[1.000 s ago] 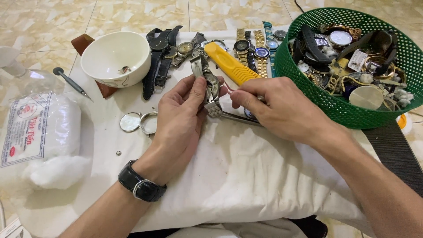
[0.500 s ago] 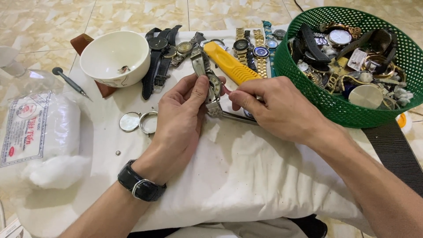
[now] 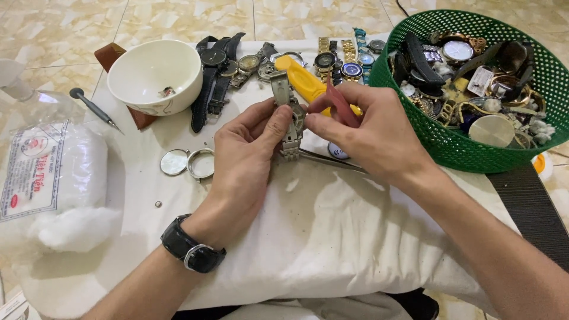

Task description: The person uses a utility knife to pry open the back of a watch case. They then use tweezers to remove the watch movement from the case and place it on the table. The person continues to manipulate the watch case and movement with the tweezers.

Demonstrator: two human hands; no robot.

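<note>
Since the earlier frame the right hand [image 3: 373,133] has been drawn closer to the watch face, its fingers now pinched shut on a thin reddish tool [image 3: 339,104]. A silver metal-band watch [image 3: 288,115] is held upright just above the white cloth [image 3: 332,237], gripped between the closed thumb and fingers of the left hand [image 3: 246,154] (a black wristwatch [image 3: 192,252] is worn on that wrist). Just behind lies a yellow-handled tool [image 3: 299,80], with a row of watches [image 3: 344,56] beyond it. A white bowl [image 3: 155,74] is seen at left, a green basket [image 3: 474,151] of watch parts at right.
</note>
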